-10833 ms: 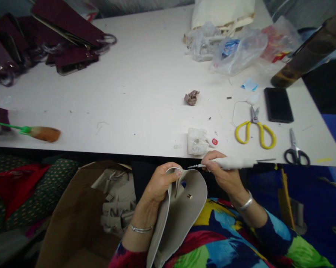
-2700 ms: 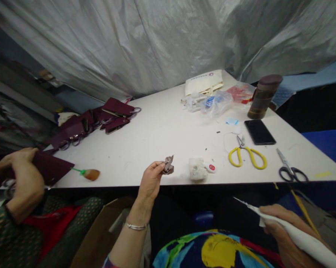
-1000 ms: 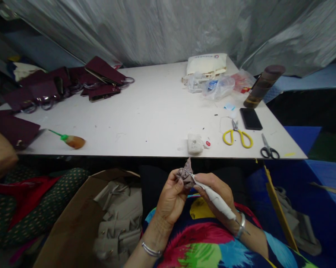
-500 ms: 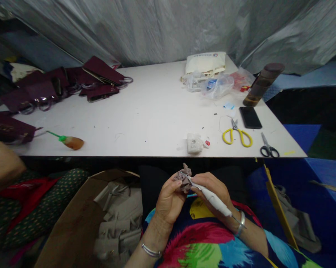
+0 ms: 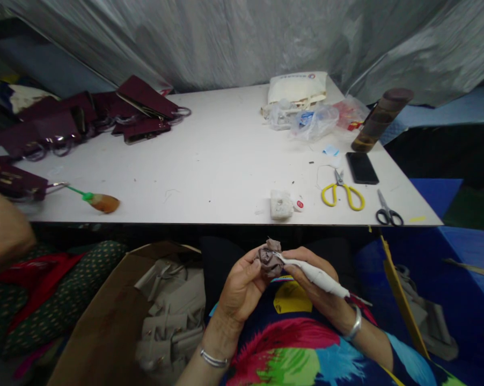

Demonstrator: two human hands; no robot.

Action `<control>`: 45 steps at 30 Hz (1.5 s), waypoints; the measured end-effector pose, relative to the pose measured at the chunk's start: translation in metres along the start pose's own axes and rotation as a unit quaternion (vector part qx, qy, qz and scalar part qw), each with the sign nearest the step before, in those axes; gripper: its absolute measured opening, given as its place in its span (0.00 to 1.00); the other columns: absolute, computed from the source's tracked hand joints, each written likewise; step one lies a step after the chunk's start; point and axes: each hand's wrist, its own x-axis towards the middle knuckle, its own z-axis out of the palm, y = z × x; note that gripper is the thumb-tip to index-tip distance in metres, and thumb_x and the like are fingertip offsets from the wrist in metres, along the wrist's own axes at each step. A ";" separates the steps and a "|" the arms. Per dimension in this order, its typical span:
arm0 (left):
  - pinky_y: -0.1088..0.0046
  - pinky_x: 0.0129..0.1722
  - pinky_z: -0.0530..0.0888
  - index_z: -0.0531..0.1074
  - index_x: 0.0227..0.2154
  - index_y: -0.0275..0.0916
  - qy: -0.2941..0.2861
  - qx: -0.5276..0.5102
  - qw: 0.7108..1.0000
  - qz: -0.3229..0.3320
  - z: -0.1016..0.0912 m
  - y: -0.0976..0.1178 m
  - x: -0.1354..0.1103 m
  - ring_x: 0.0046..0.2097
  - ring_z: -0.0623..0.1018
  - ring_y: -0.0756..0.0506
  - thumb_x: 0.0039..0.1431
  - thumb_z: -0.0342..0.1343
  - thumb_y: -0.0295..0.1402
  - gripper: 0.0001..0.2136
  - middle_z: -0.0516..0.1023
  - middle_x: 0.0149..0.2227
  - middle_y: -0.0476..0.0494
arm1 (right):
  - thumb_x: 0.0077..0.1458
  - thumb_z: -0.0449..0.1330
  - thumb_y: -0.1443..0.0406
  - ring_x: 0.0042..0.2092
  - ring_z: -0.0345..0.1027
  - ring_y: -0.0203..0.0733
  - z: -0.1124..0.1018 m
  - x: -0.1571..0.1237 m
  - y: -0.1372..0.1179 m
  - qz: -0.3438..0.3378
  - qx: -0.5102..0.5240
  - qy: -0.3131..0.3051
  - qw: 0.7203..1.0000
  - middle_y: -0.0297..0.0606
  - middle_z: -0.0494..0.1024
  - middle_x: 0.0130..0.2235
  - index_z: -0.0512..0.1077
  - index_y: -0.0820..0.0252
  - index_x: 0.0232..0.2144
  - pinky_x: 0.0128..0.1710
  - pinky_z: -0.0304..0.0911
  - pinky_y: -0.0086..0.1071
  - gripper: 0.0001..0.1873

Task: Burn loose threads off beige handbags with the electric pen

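Below the table's front edge, over my lap, my left hand (image 5: pixel 242 281) pinches a crumpled grey-brown rag (image 5: pixel 269 259). My right hand (image 5: pixel 312 284) grips a white-wrapped pointed tool (image 5: pixel 318 274). The tool's tip is buried in the rag, between both hands. My lap is covered by a bright multicoloured garment (image 5: pixel 298 343).
On the white table (image 5: pixel 210 161): a whitish block (image 5: pixel 280 197) with a small red-marked cap, yellow scissors (image 5: pixel 342 192), black scissors (image 5: pixel 387 210), a phone (image 5: pixel 361 167), a brown bottle (image 5: pixel 381 120), plastic bags, maroon bags (image 5: pixel 105 112). A cardboard box (image 5: pixel 105 321) of beige bags stands left. Another person's arm (image 5: pixel 2 225) is at the far left.
The rag came off the table into my left hand and down to my lap. The tool's tip went into it. In the last half second the rag is bunched tighter and the tool lies flatter.
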 end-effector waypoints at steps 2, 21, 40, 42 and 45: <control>0.74 0.49 0.78 0.79 0.51 0.31 0.001 -0.013 1.000 -0.013 -0.002 0.000 0.000 0.46 0.80 0.46 0.54 0.73 0.32 0.22 0.82 0.47 0.36 | 0.70 0.65 0.64 0.42 0.75 0.43 -0.001 0.001 -0.002 0.004 -0.002 -0.005 1.000 0.36 0.79 0.43 0.79 0.53 0.47 0.42 0.73 0.30 0.05; 0.77 0.33 0.73 0.79 0.32 0.33 0.138 -0.024 0.990 -0.034 0.007 -0.010 -0.006 0.32 0.76 0.50 0.36 0.78 0.25 0.18 0.79 0.33 0.44 | 0.77 0.50 0.71 0.44 0.74 0.50 -0.029 0.016 -0.004 -0.306 -0.263 -0.231 0.886 0.46 0.80 0.46 0.69 0.60 0.63 0.43 0.72 0.43 0.18; 0.71 0.41 0.71 0.78 0.31 0.39 0.099 0.371 0.871 0.305 0.028 -0.002 0.005 0.38 0.74 0.45 0.62 0.64 0.29 0.04 0.77 0.36 0.43 | 0.49 0.78 0.51 0.20 0.61 0.32 0.025 0.025 -0.018 0.377 0.379 0.085 0.841 0.31 0.71 0.22 0.69 0.60 0.28 0.19 0.58 0.21 0.25; 0.70 0.42 0.70 0.80 0.33 0.40 0.059 0.418 0.838 0.346 0.033 0.003 0.004 0.39 0.75 0.44 0.64 0.61 0.26 0.05 0.78 0.37 0.42 | 0.44 0.80 0.52 0.18 0.57 0.31 0.025 0.028 -0.018 0.410 0.413 0.092 0.808 0.27 0.67 0.18 0.67 0.60 0.26 0.16 0.56 0.20 0.27; 0.68 0.41 0.70 0.82 0.35 0.41 0.002 0.427 0.837 0.343 0.037 0.010 0.005 0.39 0.75 0.43 0.64 0.60 0.25 0.07 0.78 0.36 0.41 | 0.42 0.80 0.54 0.16 0.54 0.30 0.022 0.029 -0.016 0.435 0.434 0.093 0.783 0.25 0.63 0.15 0.65 0.59 0.24 0.15 0.54 0.20 0.28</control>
